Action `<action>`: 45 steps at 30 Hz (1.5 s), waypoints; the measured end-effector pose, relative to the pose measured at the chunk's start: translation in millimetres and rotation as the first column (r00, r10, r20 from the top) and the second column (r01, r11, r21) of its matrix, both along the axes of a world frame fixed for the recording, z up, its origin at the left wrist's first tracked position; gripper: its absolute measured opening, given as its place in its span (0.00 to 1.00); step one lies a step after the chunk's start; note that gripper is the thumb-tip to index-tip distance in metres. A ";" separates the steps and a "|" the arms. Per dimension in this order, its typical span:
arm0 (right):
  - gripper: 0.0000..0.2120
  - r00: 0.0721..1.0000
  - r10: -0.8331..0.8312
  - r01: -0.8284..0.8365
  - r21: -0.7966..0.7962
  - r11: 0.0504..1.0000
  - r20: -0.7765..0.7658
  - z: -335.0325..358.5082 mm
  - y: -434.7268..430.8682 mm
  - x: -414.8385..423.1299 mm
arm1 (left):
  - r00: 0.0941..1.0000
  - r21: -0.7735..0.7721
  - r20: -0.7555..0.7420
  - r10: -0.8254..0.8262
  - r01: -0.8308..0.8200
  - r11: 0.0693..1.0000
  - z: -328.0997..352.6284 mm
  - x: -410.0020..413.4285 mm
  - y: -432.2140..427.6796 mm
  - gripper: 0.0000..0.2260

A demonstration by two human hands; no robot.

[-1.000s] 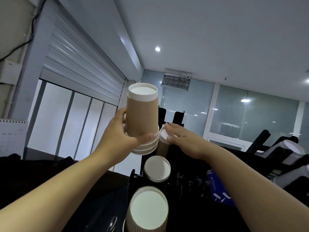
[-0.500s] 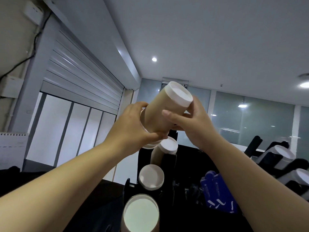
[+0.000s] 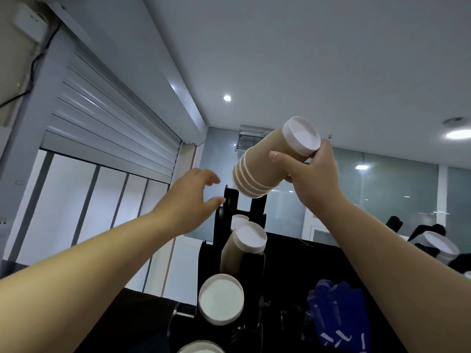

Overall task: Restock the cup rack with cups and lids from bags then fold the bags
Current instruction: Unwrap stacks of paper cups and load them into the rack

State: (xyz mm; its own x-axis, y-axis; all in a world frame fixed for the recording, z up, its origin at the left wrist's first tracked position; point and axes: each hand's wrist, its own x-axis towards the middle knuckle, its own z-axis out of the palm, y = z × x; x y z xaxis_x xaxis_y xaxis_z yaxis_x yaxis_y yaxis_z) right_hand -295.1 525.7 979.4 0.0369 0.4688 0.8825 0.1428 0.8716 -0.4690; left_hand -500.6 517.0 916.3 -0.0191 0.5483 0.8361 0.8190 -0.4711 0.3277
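Observation:
My right hand [image 3: 312,174] grips a nested stack of brown paper cups [image 3: 265,165], tilted with the rims pointing down-left toward the top of the black cup rack [image 3: 230,207]. My left hand [image 3: 190,197] is free of the stack, fingers spread loosely, with the thumb tip close to the rack's top left post. Lower slots of the rack hold more brown cups with white bases facing me: a tilted cup stack [image 3: 244,244], a round cup base [image 3: 220,299] beneath it, and a cup rim [image 3: 201,349] at the bottom edge.
A blue package [image 3: 334,319] lies on the dark counter to the right of the rack. More white-ended cups [image 3: 437,247] stick out at the far right. A roller shutter and window fill the left wall.
My left hand has let go of the cup stack and dropped toward the rack top. The right hand alone now carries the stack, raised and tilted further right.

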 end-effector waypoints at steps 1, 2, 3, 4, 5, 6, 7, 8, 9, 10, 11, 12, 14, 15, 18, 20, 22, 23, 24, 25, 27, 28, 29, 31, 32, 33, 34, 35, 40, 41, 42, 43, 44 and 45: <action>0.28 1.000 -0.013 0.013 0.004 1.000 0.014 1.9 5.4 0.7 | 1.000 -0.015 -0.023 0.014 -0.014 1.000 -0.6 -1.5 5.9 0.17; 0.27 0.999 -0.027 0.027 0.008 1.000 0.028 4.0 11.6 1.3 | 0.999 -0.029 -0.040 0.023 -0.025 0.999 -1.5 -2.6 12.0 0.16; 0.27 0.998 -0.041 0.040 0.009 0.999 0.044 5.6 16.3 1.5 | 0.998 -0.046 -0.050 0.026 -0.028 0.999 -2.7 -3.2 18.1 0.16; 0.27 0.996 -0.054 0.053 0.008 0.999 0.065 6.7 21.8 1.7 | 0.998 -0.066 -0.052 0.022 -0.025 0.998 -4.1 -3.4 24.0 0.16; 0.28 0.994 -0.064 0.064 0.004 0.998 0.086 7.0 27.0 1.1 | 0.999 -0.088 -0.051 0.014 -0.018 0.996 -5.3 -3.9 29.5 0.16; 0.27 0.992 -0.072 0.072 0.000 0.997 0.104 7.1 32.4 0.0 | 0.999 -0.108 -0.049 0.003 -0.008 0.994 -6.4 -4.3 34.7 0.16; 0.27 0.990 -0.075 0.076 -0.005 0.997 0.122 6.6 36.8 -1.3 | 0.999 -0.126 -0.044 -0.010 0.004 0.992 -7.4 -4.2 39.9 0.15; 0.28 0.987 -0.075 0.077 -0.010 0.997 0.141 5.4 42.2 -3.0 | 0.999 -0.142 -0.036 -0.022 0.016 0.990 -8.6 -4.3 44.8 0.15; 0.28 0.984 -0.075 0.079 -0.018 0.997 0.162 3.8 47.0 -5.2 | 0.999 -0.154 -0.025 -0.033 0.029 0.988 -9.9 -4.4 49.0 0.14; 0.28 0.980 -0.076 0.083 -0.029 0.996 0.185 1.9 51.8 -7.7 | 0.999 -0.162 -0.013 -0.041 0.039 0.986 -11.3 -4.7 52.9 0.14; 0.28 0.975 -0.078 0.088 -0.040 0.995 0.208 -0.2 55.5 -10.5 | 0.999 -0.162 0.000 -0.047 0.046 0.986 -11.9 -5.2 56.0 0.13; 0.27 0.970 -0.080 0.094 -0.048 0.994 0.230 -2.1 59.5 -12.4 | 0.999 -0.158 0.013 -0.051 0.052 0.986 -12.4 -5.8 58.8 0.12; 0.27 0.959 -0.077 0.094 -0.052 0.994 0.272 -5.3 65.1 -15.6 | 0.997 -0.152 0.038 -0.065 0.070 0.986 -12.9 -6.9 62.8 0.10; 0.27 0.954 -0.072 0.089 -0.049 0.995 0.290 -6.5 67.3 -17.1 | 0.996 -0.149 0.049 -0.074 0.080 0.986 -13.4 -7.6 64.3 0.09; 0.34 0.929 -0.088 0.114 -0.052 0.992 0.358 -9.2 75.7 -21.6 | 0.994 -0.128 0.068 -0.080 0.089 0.988 -15.1 -8.4 68.3 0.06; 0.39 0.909 -0.098 0.138 -0.071 0.988 0.404 -10.6 81.2 -25.6 | 0.994 -0.108 0.074 -0.079 0.087 0.990 -17.1 -8.9 69.1 0.06; 0.35 0.905 -0.094 0.142 -0.086 0.986 0.415 -9.9 84.8 -28.0 | 0.992 -0.094 0.087 -0.089 0.098 0.991 -19.0 -8.3 68.7 0.06; 0.32 0.901 -0.101 0.151 -0.088 0.985 0.421 -8.9 86.3 -29.2 | 0.991 -0.088 0.092 -0.093 0.101 0.991 -20.3 -8.0 68.5 0.06; 0.29 0.891 -0.118 0.172 -0.085 0.982 0.438 -7.6 87.6 -30.3 | 0.991 -0.084 0.095 -0.093 0.102 0.991 -21.4 -7.9 68.6 0.06; 0.29 0.876 -0.142 0.197 -0.074 0.978 0.461 -6.0 88.3 -31.2 | 0.991 -0.081 0.096 -0.094 0.102 0.992 -22.1 -7.7 68.5 0.06; 0.29 0.852 -0.180 0.234 -0.049 0.971 0.491 -3.4 89.5 -33.1 | 0.990 -0.074 0.099 -0.098 0.105 0.992 -22.8 -7.4 68.9 0.05; 0.29 0.848 -0.190 0.241 -0.040 0.970 0.495 -2.8 89.3 -33.8 | 0.990 -0.070 0.099 -0.100 0.107 0.992 -23.3 -7.2 68.9 0.06; 0.29 0.845 -0.199 0.246 -0.031 0.969 0.497 -2.5 89.0 -34.4 | 0.990 -0.066 0.098 -0.101 0.108 0.992 -23.7 -7.2 68.9 0.06; 0.29 0.833 -0.236 0.268 0.007 0.963 0.500 -3.4 88.5 -34.2 | 0.990 -0.063 0.095 -0.101 0.107 0.992 -24.7 -6.9 68.6 0.06; 0.30 0.825 -0.257 0.280 0.031 0.960 0.503 -4.5 88.4 -33.7 | 0.991 -0.060 0.093 -0.099 0.105 0.993 -24.9 -6.8 68.9 0.07; 0.30 0.814 -0.272 0.289 0.048 0.956 0.513 -6.7 88.4 -33.2 | 0.991 -0.058 0.093 -0.098 0.104 0.993 -25.0 -6.6 69.1 0.07; 0.30 0.799 -0.281 0.298 0.056 0.953 0.532 -9.6 88.4 -32.8 | 0.990 -0.057 0.096 -0.098 0.104 0.993 -25.1 -6.5 69.7 0.06; 0.31 0.780 -0.283 0.307 0.054 0.950 0.558 -13.6 88.9 -33.0 | 0.990 -0.057 0.100 -0.101 0.107 0.993 -25.3 -6.5 70.0 0.06; 0.19 0.696 -0.235 0.326 -0.008 0.945 0.679 -36.8 102.7 -30.0 | 0.985 -0.043 0.116 -0.125 0.131 0.990 -27.1 -7.4 71.5 0.05; 0.14 0.684 -0.202 0.312 -0.031 0.949 0.701 -39.9 105.3 -29.6 | 0.985 -0.042 0.116 -0.124 0.130 0.991 -27.3 -7.4 71.9 0.05; 0.15 0.679 -0.166 0.301 -0.065 0.952 0.715 -42.2 107.5 -28.9 | 0.986 -0.042 0.116 -0.124 0.129 0.991 -27.4 -7.5 72.3 0.05; 0.15 0.684 -0.128 0.295 -0.111 0.949 0.718 -43.3 107.9 -28.2 | 0.985 -0.043 0.118 -0.124 0.129 0.991 -27.6 -7.5 72.7 0.05; 0.15 0.697 -0.084 0.283 -0.165 0.945 0.712 -43.1 107.1 -27.3 | 0.985 -0.043 0.122 -0.124 0.130 0.991 -27.8 -7.5 73.2 0.05; 0.15 0.717 -0.036 0.264 -0.223 0.938 0.696 -41.8 105.9 -25.9 | 0.984 -0.042 0.127 -0.125 0.131 0.990 -28.0 -7.7 73.6 0.05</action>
State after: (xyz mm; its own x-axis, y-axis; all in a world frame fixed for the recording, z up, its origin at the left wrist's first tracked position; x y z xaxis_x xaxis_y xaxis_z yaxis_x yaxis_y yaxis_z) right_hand -321.0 631.7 937.6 -0.4191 0.7423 0.5229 0.6353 0.6512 -0.4152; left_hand -508.3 590.6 888.3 -0.0475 0.5941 0.8030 0.7044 -0.5500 0.4486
